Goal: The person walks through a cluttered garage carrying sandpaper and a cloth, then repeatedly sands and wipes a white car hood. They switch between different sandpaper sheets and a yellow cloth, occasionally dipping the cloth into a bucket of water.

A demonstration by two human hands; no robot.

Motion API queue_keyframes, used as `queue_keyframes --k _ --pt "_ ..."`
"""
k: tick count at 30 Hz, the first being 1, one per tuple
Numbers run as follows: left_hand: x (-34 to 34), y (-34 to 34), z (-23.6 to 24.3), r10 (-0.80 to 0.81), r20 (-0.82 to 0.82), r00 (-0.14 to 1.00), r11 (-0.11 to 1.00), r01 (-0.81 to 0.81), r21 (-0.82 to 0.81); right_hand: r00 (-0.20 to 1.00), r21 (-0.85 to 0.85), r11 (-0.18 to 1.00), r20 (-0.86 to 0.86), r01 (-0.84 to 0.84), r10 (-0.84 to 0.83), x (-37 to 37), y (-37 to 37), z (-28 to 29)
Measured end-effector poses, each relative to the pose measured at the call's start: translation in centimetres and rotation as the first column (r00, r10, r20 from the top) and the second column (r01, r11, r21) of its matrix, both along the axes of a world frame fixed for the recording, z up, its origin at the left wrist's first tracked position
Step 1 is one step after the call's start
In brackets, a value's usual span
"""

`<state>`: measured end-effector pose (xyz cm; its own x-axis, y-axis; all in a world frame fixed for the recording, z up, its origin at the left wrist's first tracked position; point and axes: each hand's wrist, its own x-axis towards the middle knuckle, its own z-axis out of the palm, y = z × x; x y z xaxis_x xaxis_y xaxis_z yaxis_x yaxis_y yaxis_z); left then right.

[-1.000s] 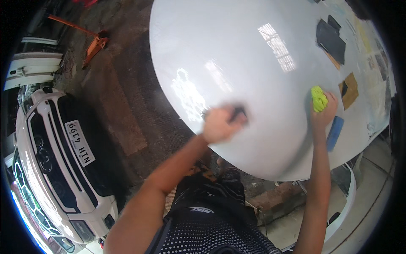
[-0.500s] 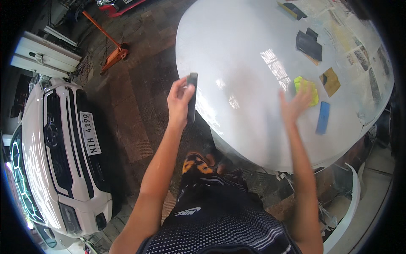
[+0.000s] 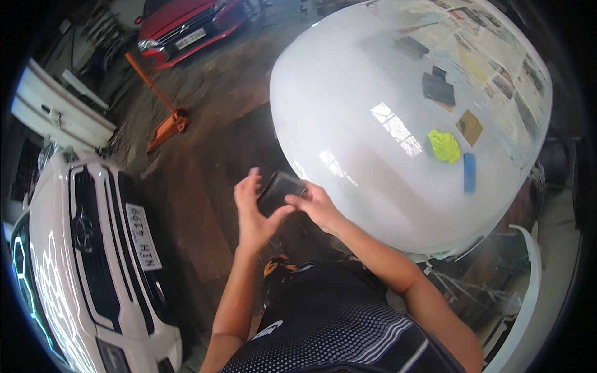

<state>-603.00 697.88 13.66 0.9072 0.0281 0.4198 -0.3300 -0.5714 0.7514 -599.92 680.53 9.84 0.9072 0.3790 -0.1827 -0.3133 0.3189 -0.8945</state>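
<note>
Between my hands, in front of my body, is a dark rectangular piece of sandpaper [image 3: 280, 189], apparently folded. My right hand [image 3: 318, 206] pinches its right edge, thumb on the near face. My left hand [image 3: 250, 211] is at its left edge with fingers stretched up and thumb apart; part of the palm is behind the piece. To the right a large white car hood [image 3: 348, 81] lies flat. On it are a crumpled yellow-green cloth [image 3: 444, 147], a blue sanding block [image 3: 469, 173], a brown sandpaper piece [image 3: 469, 127] and dark sandpaper pieces [image 3: 439, 90].
A white car [image 3: 56, 211] stands close on my left, and a red car [image 3: 186, 25] is at the far end. An orange floor jack [image 3: 168, 127] sits on the floor between them. Newspaper [image 3: 522, 105] covers the hood's far right side. A curved white strip [image 3: 528, 292] stands at lower right.
My right hand has come from above the yellow-green cloth to the sandpaper, which it now grips. The sandpaper has turned its flat face toward me. My left fingers have spread. The view has shifted.
</note>
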Motion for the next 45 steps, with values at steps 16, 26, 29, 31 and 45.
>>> queue_keyframes --k 16,26,29,31,45 --pt "6.8 9.4 -4.6 -0.158 0.027 0.987 0.796 0.111 0.594 0.910 -0.192 0.890 0.037 0.413 -0.414 3.9 14.0 -7.6" --pt "15.4 18.2 -11.4 -0.037 -0.301 0.953 0.731 0.231 0.642 0.198 -0.567 -0.447 0.744 0.691 -0.638 9.9 -20.0 -9.7" --pt "15.9 29.0 -15.9 0.257 -0.409 0.876 0.623 0.173 0.762 0.148 -0.521 -0.790 0.852 0.323 -0.502 11.7 -31.8 -7.2" --pt "15.8 34.5 -15.6 0.481 -0.531 0.698 0.581 0.199 0.789 0.244 -0.692 -0.695 0.721 0.199 -0.648 13.1 -34.8 -7.1" --pt "18.2 47.8 -20.6 0.685 -0.650 0.330 0.706 -0.078 0.704 0.187 -0.649 -0.744 0.759 0.156 -0.623 17.7 -32.4 -10.4"
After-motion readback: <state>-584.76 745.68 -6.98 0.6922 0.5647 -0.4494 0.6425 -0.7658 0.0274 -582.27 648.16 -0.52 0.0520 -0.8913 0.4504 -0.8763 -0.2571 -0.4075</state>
